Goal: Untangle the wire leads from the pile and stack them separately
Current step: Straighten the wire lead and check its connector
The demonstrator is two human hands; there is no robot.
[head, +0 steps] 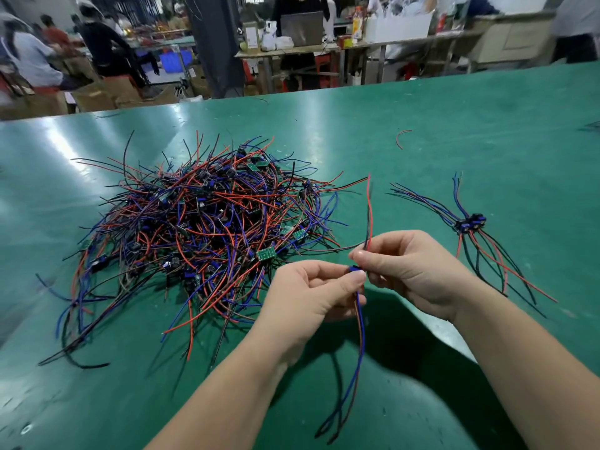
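Left hand [311, 287] and right hand [412, 264] pinch one wire lead [360, 319] beside the pile [201, 228]; next, it likely needs laying on the small stack [470, 222] on the desk [454, 125].

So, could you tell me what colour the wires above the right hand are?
The wires above the right hand are red and black, in the head view.

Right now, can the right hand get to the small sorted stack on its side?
Probably yes. Only bare table lies between the right hand and the sorted stack. But its grip is pinching the red and black wires of the lead.
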